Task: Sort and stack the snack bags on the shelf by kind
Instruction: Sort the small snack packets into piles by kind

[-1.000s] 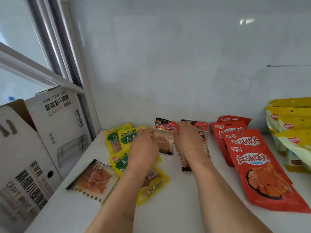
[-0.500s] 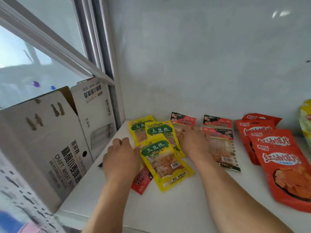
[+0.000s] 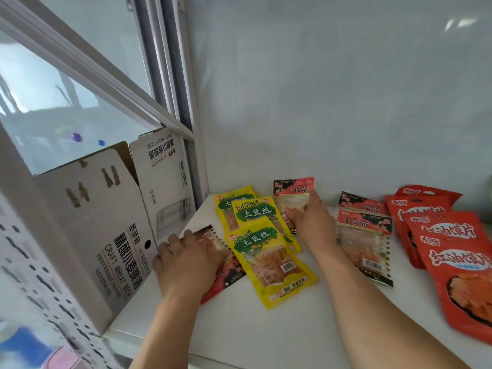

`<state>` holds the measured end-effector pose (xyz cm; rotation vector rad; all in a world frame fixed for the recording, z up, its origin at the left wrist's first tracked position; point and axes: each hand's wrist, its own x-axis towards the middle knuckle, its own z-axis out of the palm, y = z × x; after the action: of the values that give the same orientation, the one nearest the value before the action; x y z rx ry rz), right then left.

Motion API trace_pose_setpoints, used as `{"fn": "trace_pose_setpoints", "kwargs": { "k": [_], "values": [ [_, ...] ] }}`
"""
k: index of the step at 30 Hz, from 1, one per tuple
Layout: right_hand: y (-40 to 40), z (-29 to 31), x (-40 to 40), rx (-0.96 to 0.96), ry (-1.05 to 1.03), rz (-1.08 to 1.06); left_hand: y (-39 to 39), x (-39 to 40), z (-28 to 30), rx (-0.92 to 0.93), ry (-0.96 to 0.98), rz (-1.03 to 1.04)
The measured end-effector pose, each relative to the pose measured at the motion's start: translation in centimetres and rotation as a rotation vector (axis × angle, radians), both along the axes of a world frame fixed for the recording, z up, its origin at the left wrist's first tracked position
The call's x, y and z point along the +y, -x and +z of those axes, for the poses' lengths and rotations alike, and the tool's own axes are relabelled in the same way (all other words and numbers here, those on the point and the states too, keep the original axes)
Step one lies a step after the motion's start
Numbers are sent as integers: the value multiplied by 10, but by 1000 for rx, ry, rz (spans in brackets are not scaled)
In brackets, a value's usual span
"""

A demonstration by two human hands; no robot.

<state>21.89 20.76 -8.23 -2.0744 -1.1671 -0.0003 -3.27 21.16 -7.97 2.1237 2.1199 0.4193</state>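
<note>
On the white shelf my left hand grips a small red-and-black gluten bag whose near end sticks out under my palm. My right hand holds another bag of that kind, tilted up at the back. Between my hands lie three overlapping yellow potato-strip bags. To the right of my right hand two more red-and-black bags lie stacked. Large red bags overlap at the far right.
A white cardboard beer box with open flaps stands against the shelf's left edge, right beside my left hand. A window frame rises behind it. The pale wall closes the back of the shelf.
The view has swung left and closer. My left hand has closed on the bag at the left edge and its perforated end now shows. My right hand has lifted the back bag's top.
</note>
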Motion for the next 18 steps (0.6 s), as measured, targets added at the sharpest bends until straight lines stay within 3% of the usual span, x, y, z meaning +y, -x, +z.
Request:
{"fn": "trace_pose_setpoints", "kwargs": {
  "k": [3, 9, 15, 18],
  "values": [
    [-1, 4, 4, 132, -136, 30, 1, 3, 0, 36, -65, -97],
    [-8, 14, -1, 343, -297, 67, -1, 4, -1, 32, 16, -101],
    [1, 22, -12, 198, -264, 73, 0, 8, 12, 86, 10, -84],
    [5, 26, -15, 165, -270, 71, 2, 14, 12, 37, -1, -272]
  ]
}}
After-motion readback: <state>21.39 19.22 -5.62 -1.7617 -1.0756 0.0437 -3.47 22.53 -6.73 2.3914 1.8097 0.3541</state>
